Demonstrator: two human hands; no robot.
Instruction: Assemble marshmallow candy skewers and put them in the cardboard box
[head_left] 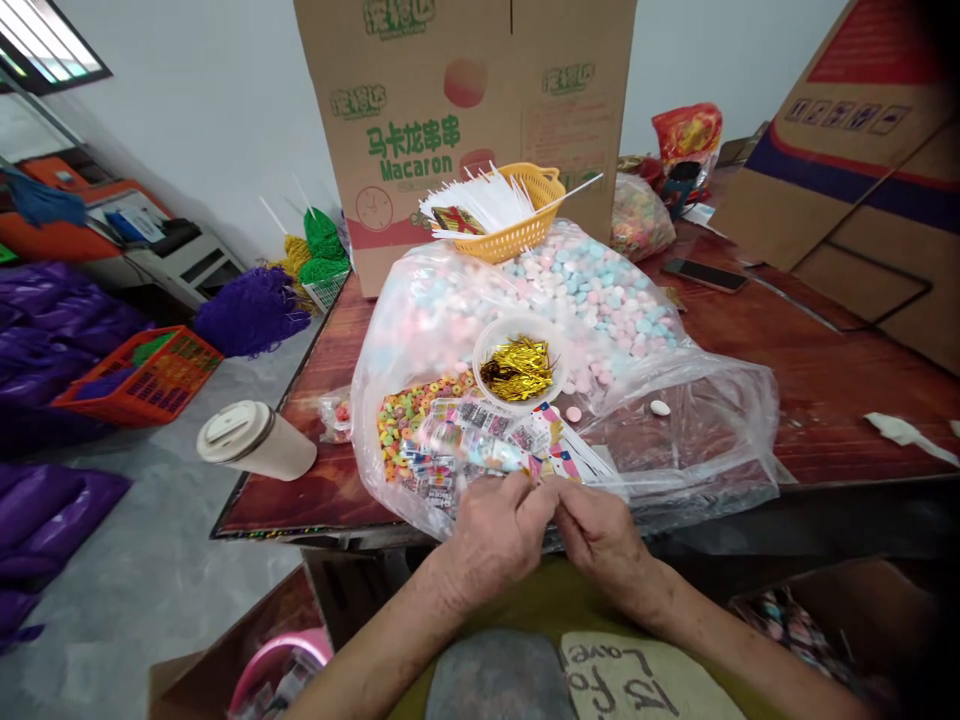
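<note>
My left hand (501,528) is closed on the gathered end of a clear printed candy packet (480,448), which points away to the left. Meeting it fingertip to fingertip, my right hand (604,540) is pinched shut; what sits between its fingers is too small and covered to make out. Just beyond the packet stands a round white tub (486,392) of shiny gold strips (519,368). Flat printed bags (566,445) lie beside my fingers. Ring-shaped candies (397,430) are piled to the left, on a large clear plastic bag (712,420).
Pastel candies (600,290) fill the big bag's far part. Behind them, a yellow basket (517,235) holds white sticks (487,200), before a Macaron carton (465,100). A lidded cup (259,440) is at the left edge, a phone (705,274) at right. Open boxes sit below the table.
</note>
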